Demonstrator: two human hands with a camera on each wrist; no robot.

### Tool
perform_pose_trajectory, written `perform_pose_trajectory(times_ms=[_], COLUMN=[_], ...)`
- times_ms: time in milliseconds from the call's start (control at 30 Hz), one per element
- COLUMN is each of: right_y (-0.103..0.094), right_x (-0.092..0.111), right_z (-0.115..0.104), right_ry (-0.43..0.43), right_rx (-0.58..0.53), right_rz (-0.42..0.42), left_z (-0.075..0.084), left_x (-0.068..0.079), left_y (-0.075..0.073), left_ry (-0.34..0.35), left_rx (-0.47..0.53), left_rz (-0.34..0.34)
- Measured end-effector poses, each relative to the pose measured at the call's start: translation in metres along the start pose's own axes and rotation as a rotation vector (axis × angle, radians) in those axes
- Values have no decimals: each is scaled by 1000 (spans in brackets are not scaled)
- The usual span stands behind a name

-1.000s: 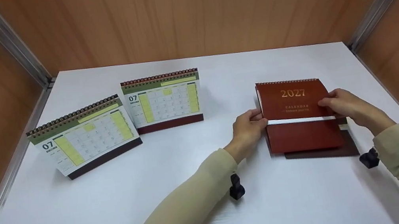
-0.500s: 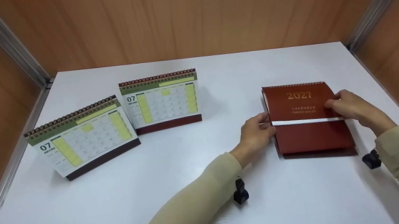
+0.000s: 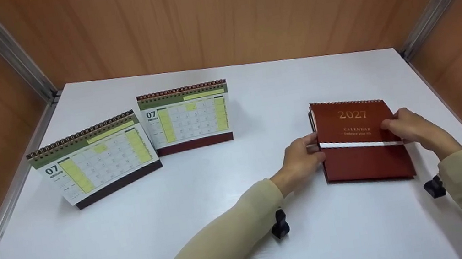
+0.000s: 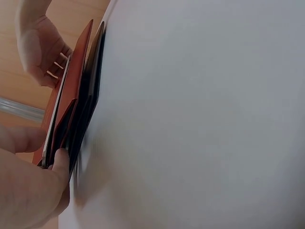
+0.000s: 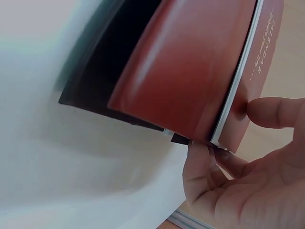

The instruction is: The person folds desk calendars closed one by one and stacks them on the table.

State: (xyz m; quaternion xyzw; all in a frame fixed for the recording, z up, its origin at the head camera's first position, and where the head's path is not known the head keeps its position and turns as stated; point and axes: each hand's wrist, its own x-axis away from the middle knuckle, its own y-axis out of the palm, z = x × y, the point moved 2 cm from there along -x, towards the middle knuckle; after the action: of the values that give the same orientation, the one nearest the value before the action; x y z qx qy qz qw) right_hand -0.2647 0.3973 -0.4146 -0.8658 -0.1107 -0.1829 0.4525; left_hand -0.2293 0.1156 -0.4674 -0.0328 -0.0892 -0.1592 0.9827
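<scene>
Left hand [image 3: 302, 157] and right hand [image 3: 414, 128] pinch the red calendar [image 3: 368, 164] between them; a slack grip could skew the dark layer [image 5: 99, 71] underneath.

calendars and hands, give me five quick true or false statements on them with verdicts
1. The left hand grips the red calendar by its left side. True.
2. The red calendar reads 2025. False: it reads 2027.
3. The leftmost calendar and the back calendar both show 07. True.
4. The right hand holds nothing. False: it grips the red calendar's right side.
5. The back calendar lies flat. False: it stands propped up.
</scene>
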Motion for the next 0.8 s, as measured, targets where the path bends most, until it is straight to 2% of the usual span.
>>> perform_pose_trajectory(times_ms=[267,533,800], right_y=[2,5,6], right_x=[0,0,1], right_z=[4,1,0], right_ry=[7,-5,-12], right_rx=[21,43,73], right_rz=[-18,18,25], left_z=[-2,-1,1], left_x=[0,2,4], left_y=[1,0,-1], left_ry=[-3,-2,3], left_rx=[-83,-81,-54], left_rz=[-11,-18,-62])
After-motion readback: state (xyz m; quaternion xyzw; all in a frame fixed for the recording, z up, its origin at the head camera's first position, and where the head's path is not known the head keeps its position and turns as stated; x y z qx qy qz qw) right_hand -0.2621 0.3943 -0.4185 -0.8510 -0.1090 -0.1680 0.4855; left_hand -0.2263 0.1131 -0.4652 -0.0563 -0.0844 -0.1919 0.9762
